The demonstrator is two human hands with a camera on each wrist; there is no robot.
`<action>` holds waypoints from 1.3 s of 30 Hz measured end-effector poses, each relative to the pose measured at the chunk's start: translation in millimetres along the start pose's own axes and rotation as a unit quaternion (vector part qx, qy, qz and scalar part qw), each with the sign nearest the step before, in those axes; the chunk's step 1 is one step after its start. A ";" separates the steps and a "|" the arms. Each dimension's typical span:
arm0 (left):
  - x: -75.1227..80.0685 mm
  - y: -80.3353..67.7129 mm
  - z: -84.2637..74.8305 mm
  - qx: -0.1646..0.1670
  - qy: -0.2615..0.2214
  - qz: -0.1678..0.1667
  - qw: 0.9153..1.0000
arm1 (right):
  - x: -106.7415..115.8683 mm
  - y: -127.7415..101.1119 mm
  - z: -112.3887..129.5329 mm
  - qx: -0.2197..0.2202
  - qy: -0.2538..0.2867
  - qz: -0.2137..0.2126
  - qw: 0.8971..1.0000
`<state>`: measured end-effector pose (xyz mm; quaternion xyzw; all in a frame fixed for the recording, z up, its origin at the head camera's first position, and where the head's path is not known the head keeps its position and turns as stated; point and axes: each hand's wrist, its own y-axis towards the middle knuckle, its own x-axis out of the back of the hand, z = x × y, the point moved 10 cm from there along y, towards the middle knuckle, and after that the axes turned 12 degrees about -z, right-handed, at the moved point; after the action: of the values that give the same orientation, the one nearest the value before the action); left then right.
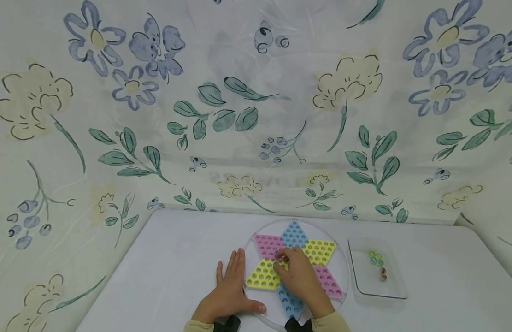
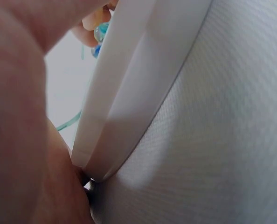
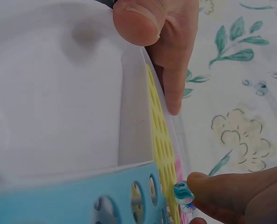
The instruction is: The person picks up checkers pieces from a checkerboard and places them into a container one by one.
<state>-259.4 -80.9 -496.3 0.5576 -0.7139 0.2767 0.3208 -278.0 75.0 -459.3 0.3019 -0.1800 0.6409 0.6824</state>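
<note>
A round white Chinese checkers board (image 1: 256, 299) has a star of pink, yellow and blue perforated sections. My right hand (image 1: 299, 272) is over the middle of the star with fingers bent inward. In the right wrist view, its thumb and fingertips pinch a clear marble (image 3: 183, 191) with a teal swirl, close to the yellow section (image 3: 159, 126). A blue marble (image 2: 96, 50) shows just below the teal one in the left wrist view. My left hand (image 1: 228, 290) lies at the board's left edge, fingers extended and thumb over the rim.
A clear rectangular tray (image 1: 382, 294) stands right of the board, holding several green-toned marbles (image 1: 376, 258) and a few reddish ones (image 1: 383, 275). Both rest on a white table (image 1: 173, 249), with a flower-patterned cloth (image 1: 239, 152) hanging behind.
</note>
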 end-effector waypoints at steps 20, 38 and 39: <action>0.0 1.1 -0.2 -0.006 -0.001 0.001 1.000 | -3.1 1.2 -5.7 -0.012 -0.018 0.018 1.000; 1.2 -0.5 -1.4 0.000 -0.002 0.005 1.000 | -3.6 1.0 -5.3 -0.002 -0.019 0.016 1.000; 1.2 -0.3 -1.4 0.000 -0.002 0.004 1.000 | -3.7 1.2 -5.8 -0.005 -0.019 0.017 1.000</action>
<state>-259.0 -80.7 -494.4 0.5550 -0.7170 0.2767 0.3184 -280.4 75.9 -465.8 0.3077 -0.2008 0.6455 0.6696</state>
